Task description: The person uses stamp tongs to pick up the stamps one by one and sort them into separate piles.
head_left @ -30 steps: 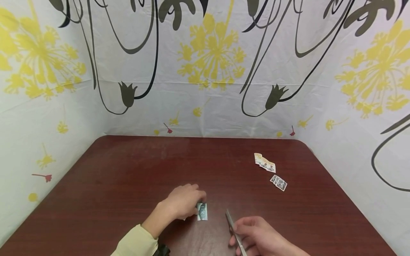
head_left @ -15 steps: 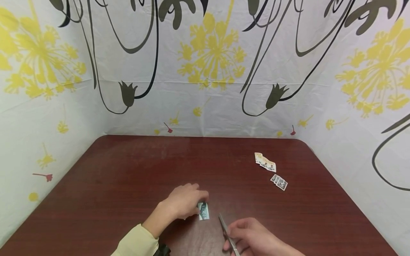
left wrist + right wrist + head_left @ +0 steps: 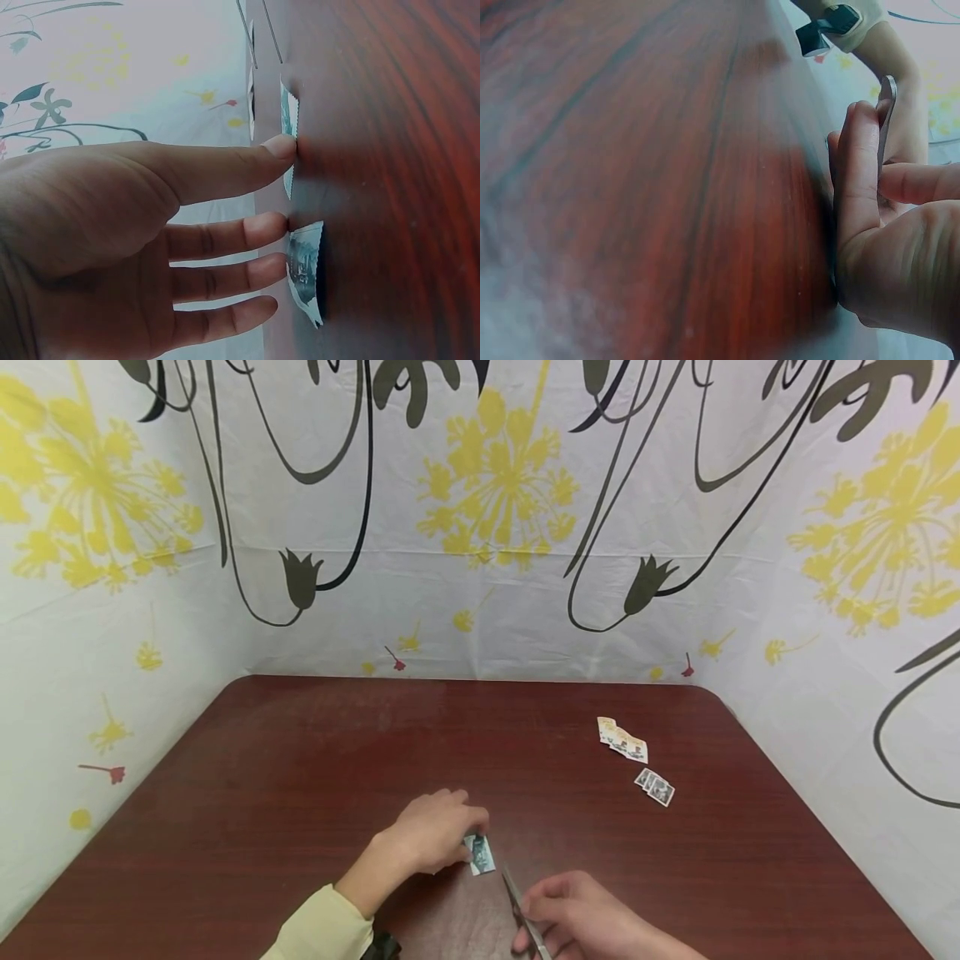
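Observation:
My left hand (image 3: 433, 831) reaches down to the table, its thumb touching a blue-green postage stamp (image 3: 482, 855). In the left wrist view that stamp (image 3: 289, 109) lies under the thumb tip. Close to the other fingertips is a second blue-green stamp (image 3: 305, 266), mostly hidden in the head view. The fingers are fairly straight. My right hand (image 3: 581, 914) pinches a pair of metal tweezers (image 3: 522, 910) between thumb and fingers. Their tips are parted and point at the near corner of the thumbed stamp. In the right wrist view the tweezers (image 3: 887, 112) show their blunt end.
At the right of the dark red-brown table (image 3: 337, 752) lie a fanned row of orange-and-white stamps (image 3: 622, 741) and, just nearer, a few overlapping black-and-white stamps (image 3: 656, 787). A flower-printed white cloth (image 3: 480, 618) rises behind the table and along both sides.
My right hand has moved left with the tweezers, bringing their tips close to the blue-green stamp. That stamp has shifted slightly right and turned a little; my left hand is nearly still.

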Tool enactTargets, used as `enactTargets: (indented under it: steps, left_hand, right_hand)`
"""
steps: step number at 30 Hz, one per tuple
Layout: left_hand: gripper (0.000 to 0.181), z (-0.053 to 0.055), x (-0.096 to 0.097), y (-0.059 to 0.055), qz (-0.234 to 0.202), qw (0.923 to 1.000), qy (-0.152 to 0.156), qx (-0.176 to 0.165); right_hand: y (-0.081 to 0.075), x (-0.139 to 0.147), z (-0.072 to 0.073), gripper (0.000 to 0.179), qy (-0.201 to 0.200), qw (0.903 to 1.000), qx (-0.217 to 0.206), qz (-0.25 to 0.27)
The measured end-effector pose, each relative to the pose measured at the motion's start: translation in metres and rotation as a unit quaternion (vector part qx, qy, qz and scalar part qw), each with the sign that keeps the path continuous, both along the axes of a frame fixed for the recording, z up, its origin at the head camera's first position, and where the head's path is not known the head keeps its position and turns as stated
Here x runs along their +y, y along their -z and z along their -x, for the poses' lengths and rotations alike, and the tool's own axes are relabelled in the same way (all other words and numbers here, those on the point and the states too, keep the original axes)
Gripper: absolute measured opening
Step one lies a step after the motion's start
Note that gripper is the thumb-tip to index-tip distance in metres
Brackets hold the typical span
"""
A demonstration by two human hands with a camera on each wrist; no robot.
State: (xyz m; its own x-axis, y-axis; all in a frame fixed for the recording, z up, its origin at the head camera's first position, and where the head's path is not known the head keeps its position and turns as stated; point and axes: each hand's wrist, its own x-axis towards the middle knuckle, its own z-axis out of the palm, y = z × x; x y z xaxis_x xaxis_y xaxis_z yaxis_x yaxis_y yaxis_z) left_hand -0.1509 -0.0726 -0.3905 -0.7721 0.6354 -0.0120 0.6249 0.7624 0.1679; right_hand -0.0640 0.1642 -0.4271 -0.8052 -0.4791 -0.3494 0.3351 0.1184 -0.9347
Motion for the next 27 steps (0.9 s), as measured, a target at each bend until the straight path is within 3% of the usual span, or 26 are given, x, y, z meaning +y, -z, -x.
enactTargets:
  steps: [27]
  left_hand:
    - [0.023,-0.001,0.001,0.0,0.004,1.0,-0.004,0.001]
  right_hand:
    - [-0.002,-0.016,0.004,0.016,0.02,0.9993,-0.006,-0.031]
